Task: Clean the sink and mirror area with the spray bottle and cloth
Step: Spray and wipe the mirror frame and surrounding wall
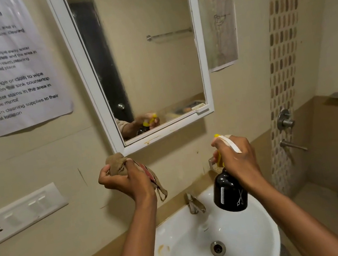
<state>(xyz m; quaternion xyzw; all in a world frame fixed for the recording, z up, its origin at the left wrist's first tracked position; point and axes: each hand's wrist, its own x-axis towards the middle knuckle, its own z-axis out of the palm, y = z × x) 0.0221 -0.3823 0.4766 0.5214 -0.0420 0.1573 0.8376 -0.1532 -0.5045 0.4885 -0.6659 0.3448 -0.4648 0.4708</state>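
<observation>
step: spraying mirror [151, 53] at 12 o'clock | right hand [235, 159] grasps spray bottle [229, 193] | left hand [125, 179] clutches cloth [118, 164] | next: likely squeeze trigger, wipe glass

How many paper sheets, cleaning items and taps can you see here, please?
Paper sheets: 2, notice and drawing
Cleaning items: 2, cloth and bottle
Taps: 2, sink tap and wall tap
Total: 6

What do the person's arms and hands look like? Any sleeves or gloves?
Both arms are bare from the bottom of the picture up to the hands, with no sleeves in direct view. The left hand and right hand wear no gloves, and no rings, watch or bracelets show.
</observation>
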